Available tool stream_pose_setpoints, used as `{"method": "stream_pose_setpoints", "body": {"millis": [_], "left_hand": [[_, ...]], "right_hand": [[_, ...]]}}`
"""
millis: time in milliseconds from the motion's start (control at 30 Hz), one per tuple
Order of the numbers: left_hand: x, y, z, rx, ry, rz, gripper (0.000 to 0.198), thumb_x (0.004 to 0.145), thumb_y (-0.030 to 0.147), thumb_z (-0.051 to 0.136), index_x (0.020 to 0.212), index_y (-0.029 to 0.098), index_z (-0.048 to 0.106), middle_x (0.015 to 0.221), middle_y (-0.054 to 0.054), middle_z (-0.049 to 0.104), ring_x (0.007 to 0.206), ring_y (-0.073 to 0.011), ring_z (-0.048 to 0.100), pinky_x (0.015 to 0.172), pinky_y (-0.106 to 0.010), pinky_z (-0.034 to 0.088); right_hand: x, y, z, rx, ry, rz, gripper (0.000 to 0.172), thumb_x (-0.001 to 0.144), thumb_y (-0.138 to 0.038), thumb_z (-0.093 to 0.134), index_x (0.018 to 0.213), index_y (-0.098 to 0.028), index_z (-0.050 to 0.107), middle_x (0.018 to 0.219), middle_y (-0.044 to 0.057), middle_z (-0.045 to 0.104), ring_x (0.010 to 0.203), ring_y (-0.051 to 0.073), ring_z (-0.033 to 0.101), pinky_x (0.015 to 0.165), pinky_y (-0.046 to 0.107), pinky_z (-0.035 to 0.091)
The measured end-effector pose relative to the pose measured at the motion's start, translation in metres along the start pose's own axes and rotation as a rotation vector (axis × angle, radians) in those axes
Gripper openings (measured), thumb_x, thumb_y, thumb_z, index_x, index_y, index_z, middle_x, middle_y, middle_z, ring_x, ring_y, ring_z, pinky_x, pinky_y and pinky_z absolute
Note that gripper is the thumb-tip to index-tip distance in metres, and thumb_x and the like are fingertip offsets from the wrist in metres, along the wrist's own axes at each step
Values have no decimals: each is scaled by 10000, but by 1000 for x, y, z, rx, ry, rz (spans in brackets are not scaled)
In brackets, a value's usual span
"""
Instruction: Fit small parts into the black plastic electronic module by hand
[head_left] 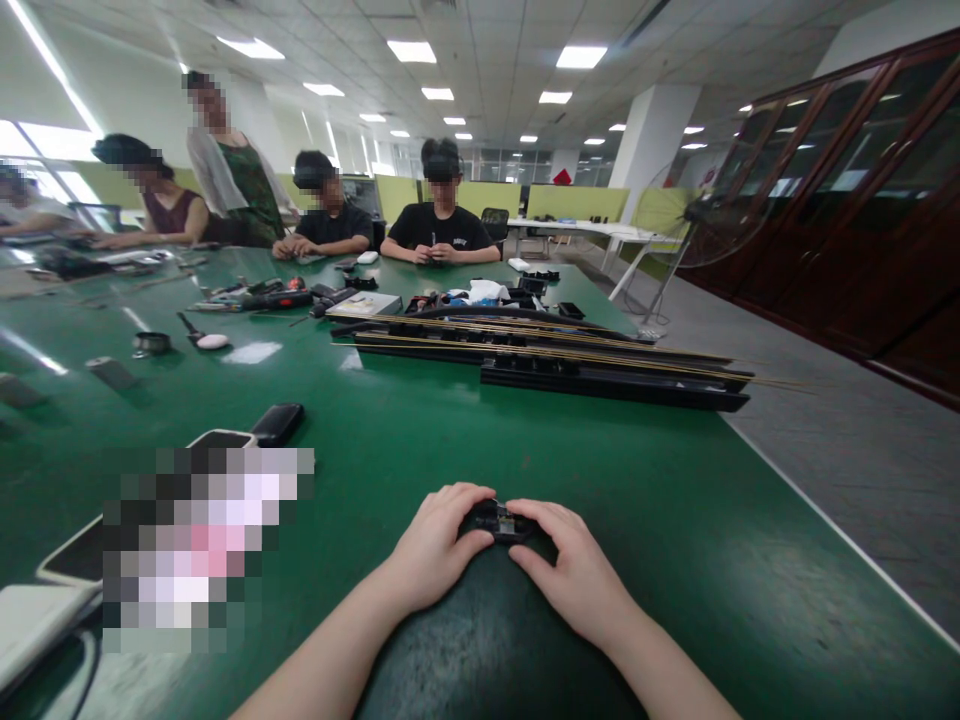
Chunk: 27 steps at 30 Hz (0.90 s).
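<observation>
Between my two hands, low over the green tabletop, is a small dark oblong part (507,522) with some shiny metal and a pale yellowish bit in its middle. My left hand (442,545) pinches its left end, thumb at the near side and fingers at the far side. Around the right end curve the thumb and fingers of my right hand (574,560). Both ends of the part are largely covered by my fingers, and its exact kind cannot be made out.
Long black profiles (615,385) and thin brass-coloured rods (570,352) lie beyond my hands. Tools (270,300) and small parts are further back. To the left are a phone (75,550), a black case (279,425) and a metal tin (152,344). Several people sit or stand across the table.
</observation>
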<state>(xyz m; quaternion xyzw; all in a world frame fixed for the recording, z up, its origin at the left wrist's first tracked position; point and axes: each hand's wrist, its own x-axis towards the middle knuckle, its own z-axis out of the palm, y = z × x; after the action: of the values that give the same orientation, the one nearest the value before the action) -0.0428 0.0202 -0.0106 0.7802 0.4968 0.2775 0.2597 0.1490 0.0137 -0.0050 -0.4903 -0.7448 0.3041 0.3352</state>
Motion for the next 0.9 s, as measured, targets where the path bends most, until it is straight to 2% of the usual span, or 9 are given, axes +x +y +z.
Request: {"method": "stream_pose_setpoints", "body": {"millis": [200, 433, 633, 900], "left_hand": [[0, 2, -1, -94, -2, -37, 384, 754, 235, 536, 1133, 249, 474, 1100, -28, 535, 995, -176, 482, 889, -343, 376], [0, 7, -1, -334, -17, -66, 439, 761, 204, 511, 1191, 237, 426, 1109, -45, 495, 935, -151, 496, 882, -330, 403], [1, 8, -1, -379, -64, -108, 505, 739, 181, 528, 1221, 232, 385, 1130, -45, 476, 956, -151, 494, 908, -330, 384], [0, 12, -3, -378, -70, -103, 344, 736, 180, 526, 1073, 210, 468, 1027, -36, 510, 944, -155, 496, 876, -312, 397]], "right_hand": [[0, 0, -2, 108, -6, 114, 389, 699, -206, 601, 1082, -266, 556, 1116, 31, 605, 1063, 224, 520, 953, 416, 368], [0, 1, -2, 209, -4, 107, 404, 714, -201, 593, 1106, -255, 516, 1114, 38, 602, 1059, 200, 538, 957, 391, 384], [1, 2, -3, 269, -6, 96, 341, 741, -197, 575, 1075, -247, 532, 1102, 34, 603, 1054, 190, 536, 955, 375, 388], [1, 1, -4, 243, -14, 105, 297, 755, -243, 571, 1051, -247, 557, 1080, 32, 614, 1031, 196, 546, 935, 370, 397]]}}
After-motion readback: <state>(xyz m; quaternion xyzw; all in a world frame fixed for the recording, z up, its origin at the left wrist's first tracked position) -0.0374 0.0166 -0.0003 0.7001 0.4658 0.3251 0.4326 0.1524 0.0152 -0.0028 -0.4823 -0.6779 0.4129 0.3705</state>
